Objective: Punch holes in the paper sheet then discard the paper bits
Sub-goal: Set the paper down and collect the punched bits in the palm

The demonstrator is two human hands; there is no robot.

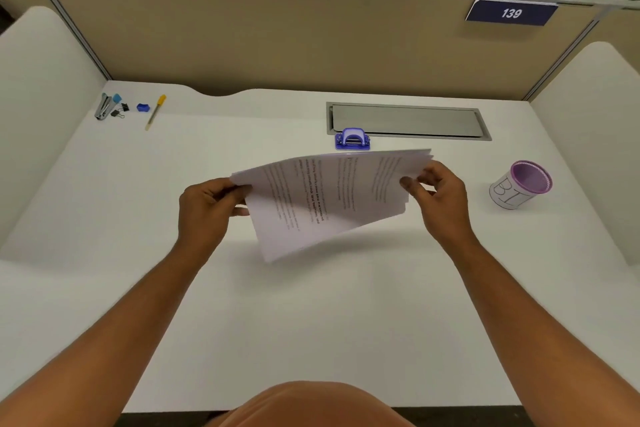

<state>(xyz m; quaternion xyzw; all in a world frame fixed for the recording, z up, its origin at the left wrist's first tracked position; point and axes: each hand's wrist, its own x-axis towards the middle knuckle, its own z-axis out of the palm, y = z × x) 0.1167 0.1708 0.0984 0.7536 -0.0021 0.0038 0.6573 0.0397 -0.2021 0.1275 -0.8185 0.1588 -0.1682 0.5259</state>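
White printed paper sheets [325,198], a thin stack of several leaves with their edges slightly fanned, are held lifted above the white desk top [311,315], and a soft shadow is cast on the surface beneath them. Blocks of dark text, too blurred to read, are seen running across the top leaf. The stack is tilted, its far edge raised and its near corner drooping toward the desk.

The left edge of the stack is pinched by the left hand [207,208], thumb on top and fingers curled beneath. The right edge is gripped by the right hand [438,198], with the thumb laid on the upper face and the fingers bent behind.

Just beyond the sheets, a small blue and white plastic hole punch [352,140] is set on the desk, in front of a grey metal cable tray lid [407,121]. To the right, well apart from the paper, a round purple mesh cup wrapped in a white hand-lettered label [521,185] is placed upright.

In the far left corner a silver and blue stapler [104,107], black binder clips [120,110], a blue sharpener [143,107] and a yellow-capped pen [156,112] are laid. A dark blue sign numbered 139 [511,13] is fixed on the beige partition [277,35].
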